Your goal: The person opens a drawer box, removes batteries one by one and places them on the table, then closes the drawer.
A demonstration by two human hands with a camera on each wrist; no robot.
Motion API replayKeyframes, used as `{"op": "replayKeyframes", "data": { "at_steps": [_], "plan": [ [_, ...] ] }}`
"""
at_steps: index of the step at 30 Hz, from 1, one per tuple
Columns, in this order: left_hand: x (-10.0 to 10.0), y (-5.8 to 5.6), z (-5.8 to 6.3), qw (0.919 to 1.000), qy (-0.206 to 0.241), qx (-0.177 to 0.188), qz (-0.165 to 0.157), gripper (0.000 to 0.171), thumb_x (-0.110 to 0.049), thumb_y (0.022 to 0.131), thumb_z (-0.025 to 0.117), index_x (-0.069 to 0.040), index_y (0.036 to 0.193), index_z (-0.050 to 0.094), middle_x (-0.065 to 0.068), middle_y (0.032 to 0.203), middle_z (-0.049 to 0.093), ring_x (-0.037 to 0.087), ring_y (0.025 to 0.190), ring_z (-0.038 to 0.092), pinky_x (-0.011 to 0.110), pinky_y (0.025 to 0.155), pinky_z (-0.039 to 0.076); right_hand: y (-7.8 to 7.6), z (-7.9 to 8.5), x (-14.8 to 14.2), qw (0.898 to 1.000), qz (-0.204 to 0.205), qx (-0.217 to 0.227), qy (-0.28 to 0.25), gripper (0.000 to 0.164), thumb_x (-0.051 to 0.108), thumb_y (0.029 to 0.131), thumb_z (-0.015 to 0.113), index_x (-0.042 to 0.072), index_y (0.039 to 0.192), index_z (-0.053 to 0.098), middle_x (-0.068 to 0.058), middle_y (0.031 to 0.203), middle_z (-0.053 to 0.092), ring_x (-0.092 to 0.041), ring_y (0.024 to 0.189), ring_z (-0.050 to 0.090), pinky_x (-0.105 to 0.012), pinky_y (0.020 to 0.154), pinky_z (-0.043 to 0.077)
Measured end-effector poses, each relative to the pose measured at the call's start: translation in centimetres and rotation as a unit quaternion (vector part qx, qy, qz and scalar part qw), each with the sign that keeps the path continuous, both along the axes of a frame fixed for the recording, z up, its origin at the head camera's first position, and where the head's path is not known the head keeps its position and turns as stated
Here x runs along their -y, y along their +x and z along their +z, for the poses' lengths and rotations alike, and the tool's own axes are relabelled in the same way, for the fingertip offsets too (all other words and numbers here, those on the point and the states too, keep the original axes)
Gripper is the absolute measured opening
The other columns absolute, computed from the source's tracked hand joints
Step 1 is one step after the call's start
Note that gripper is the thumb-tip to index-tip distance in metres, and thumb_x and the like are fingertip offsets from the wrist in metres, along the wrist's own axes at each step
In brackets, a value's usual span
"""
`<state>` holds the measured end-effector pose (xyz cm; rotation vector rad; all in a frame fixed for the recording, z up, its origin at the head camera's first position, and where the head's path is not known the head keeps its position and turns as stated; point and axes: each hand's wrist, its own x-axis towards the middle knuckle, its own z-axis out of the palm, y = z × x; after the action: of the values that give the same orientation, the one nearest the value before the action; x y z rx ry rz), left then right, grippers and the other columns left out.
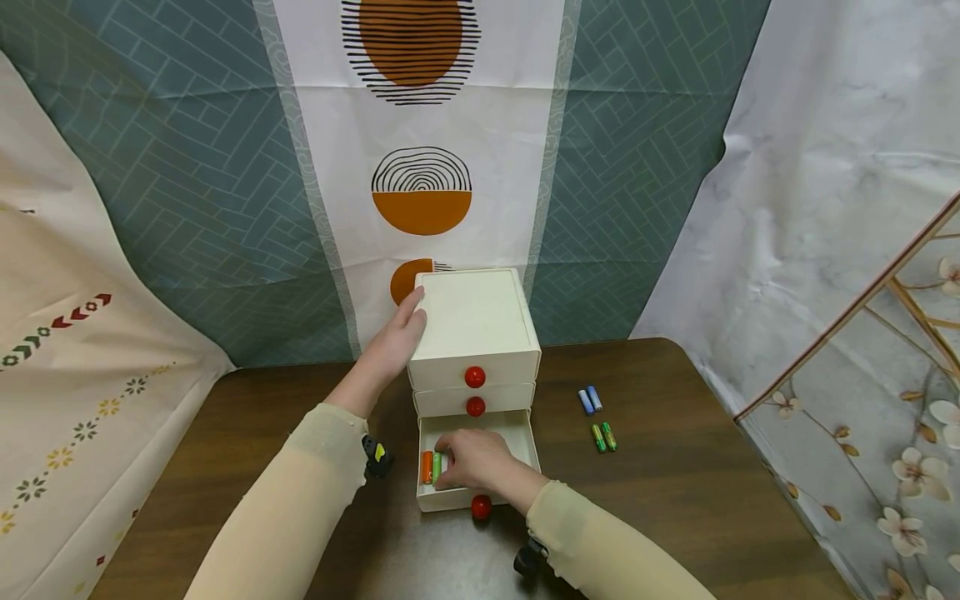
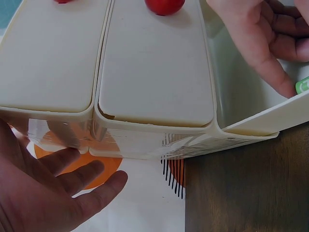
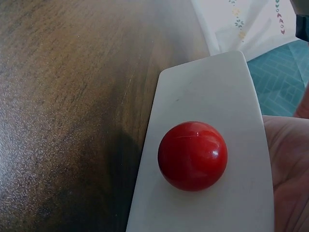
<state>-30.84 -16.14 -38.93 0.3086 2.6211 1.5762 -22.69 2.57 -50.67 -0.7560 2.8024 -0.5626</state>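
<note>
A small white drawer cabinet [image 1: 477,317] with red knobs stands on the table, its bottom drawer [image 1: 519,433] pulled out. Against the cabinet's left side is my left hand [image 1: 397,342]; its fingers [image 2: 91,176] are extended and loosely spread in the left wrist view. My right hand [image 1: 480,460] reaches down into the drawer. Its thumb and fingertip pinch a green battery [image 1: 437,468], whose end [image 2: 302,86] shows at the edge of the left wrist view. An orange battery [image 1: 427,467] lies just left of it in the drawer.
On the table [image 1: 675,467], right of the cabinet, lie two blue batteries [image 1: 590,400] and two green batteries [image 1: 603,437]. The drawer's red knob [image 3: 192,156] sticks out in front. A patterned cloth [image 1: 420,125] hangs behind the cabinet.
</note>
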Motion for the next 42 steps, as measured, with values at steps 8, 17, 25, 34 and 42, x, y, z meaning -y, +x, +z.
{"op": "replayKeyframes", "data": {
  "at_steps": [8, 17, 25, 34, 42],
  "plan": [
    [-0.15, -0.02, 0.06, 1.0000, -0.004, 0.001, 0.000, 0.067, -0.050, 0.119, 0.028, -0.031, 0.180, 0.008, 0.001, 0.185, 0.009, 0.031, 0.169, 0.011, 0.060, 0.134, 0.012, -0.01, -0.13, 0.03, 1.000, -0.003, 0.000, -0.003, 0.044, 0.033, 0.084, 0.096, 0.017, 0.122, 0.083, 0.014, 0.070, 0.058, -0.006, 0.069, 0.054, -0.029, 0.065, 0.045],
    [-0.08, -0.11, -0.14, 1.0000, 0.000, -0.001, -0.004, 0.067, -0.049, 0.119, 0.028, -0.030, 0.180, 0.008, 0.002, 0.185, 0.008, 0.032, 0.169, 0.010, 0.061, 0.134, 0.011, -0.04, -0.05, 0.05, 1.000, 0.002, 0.005, 0.004, 0.046, 0.032, 0.085, 0.094, 0.017, 0.127, 0.082, 0.013, 0.070, 0.058, -0.007, 0.069, 0.054, -0.029, 0.066, 0.046],
    [-0.06, -0.07, -0.10, 1.0000, 0.008, -0.003, -0.005, 0.066, -0.046, 0.120, 0.029, -0.029, 0.180, 0.008, 0.003, 0.185, 0.008, 0.033, 0.169, 0.010, 0.061, 0.134, 0.011, -0.03, 0.17, 0.20, 1.000, 0.004, 0.007, 0.010, 0.044, 0.033, 0.086, 0.094, 0.018, 0.126, 0.082, 0.012, 0.073, 0.058, -0.008, 0.072, 0.054, -0.030, 0.067, 0.046],
    [-0.07, 0.02, -0.07, 1.0000, 0.001, -0.003, -0.003, 0.066, -0.047, 0.120, 0.029, -0.029, 0.180, 0.008, 0.003, 0.185, 0.009, 0.034, 0.169, 0.011, 0.061, 0.134, 0.011, 0.05, 0.28, 0.17, 1.000, 0.000, 0.004, 0.008, 0.040, 0.030, 0.085, 0.093, 0.017, 0.122, 0.082, 0.012, 0.072, 0.058, -0.008, 0.071, 0.054, -0.030, 0.066, 0.046],
    [-0.01, -0.18, -0.16, 1.0000, -0.004, -0.003, -0.001, 0.067, -0.048, 0.120, 0.029, -0.029, 0.180, 0.008, 0.003, 0.185, 0.008, 0.033, 0.169, 0.010, 0.061, 0.134, 0.011, -0.35, -0.44, 0.10, 1.000, 0.010, -0.017, 0.011, 0.036, 0.028, 0.085, 0.090, 0.014, 0.116, 0.082, 0.011, 0.072, 0.058, -0.011, 0.072, 0.056, -0.033, 0.065, 0.048]
  ]
}}
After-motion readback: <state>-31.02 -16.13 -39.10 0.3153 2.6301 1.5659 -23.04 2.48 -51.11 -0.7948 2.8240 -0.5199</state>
